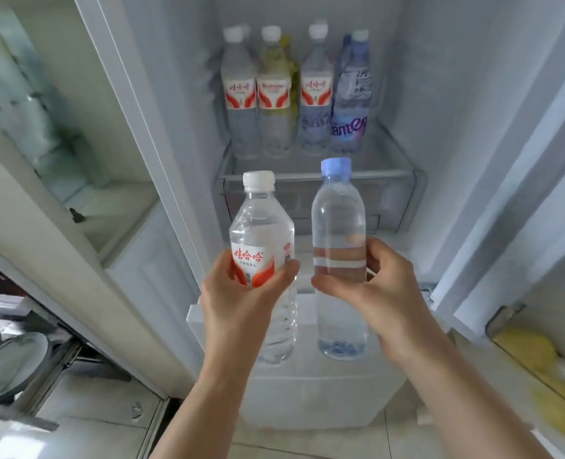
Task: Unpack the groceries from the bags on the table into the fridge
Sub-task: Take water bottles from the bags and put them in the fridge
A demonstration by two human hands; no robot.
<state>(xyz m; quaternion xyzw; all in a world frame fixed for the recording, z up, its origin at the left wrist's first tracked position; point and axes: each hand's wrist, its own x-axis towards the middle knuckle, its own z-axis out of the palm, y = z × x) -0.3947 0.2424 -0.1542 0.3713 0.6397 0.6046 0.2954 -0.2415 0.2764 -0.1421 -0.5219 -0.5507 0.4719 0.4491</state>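
I stand before the open fridge (456,134). My left hand (241,293) grips a clear water bottle with a red-and-white label and white cap (261,233), held upright. My right hand (373,283) grips a clear water bottle with a blue cap (337,213), also upright. Both bottles hang in front of the fridge's lower part, side by side and slightly apart. On the glass shelf (390,154) above them stand several bottles (294,94), some with red-and-white labels and one bluish at the right.
The left fridge door (86,180) stands open with door bins. The right door (539,342) holds yellow items (526,346) in a bin. A clear drawer (307,193) sits under the shelf, a white drawer (307,392) below. Metal bowls (13,362) lie at far left.
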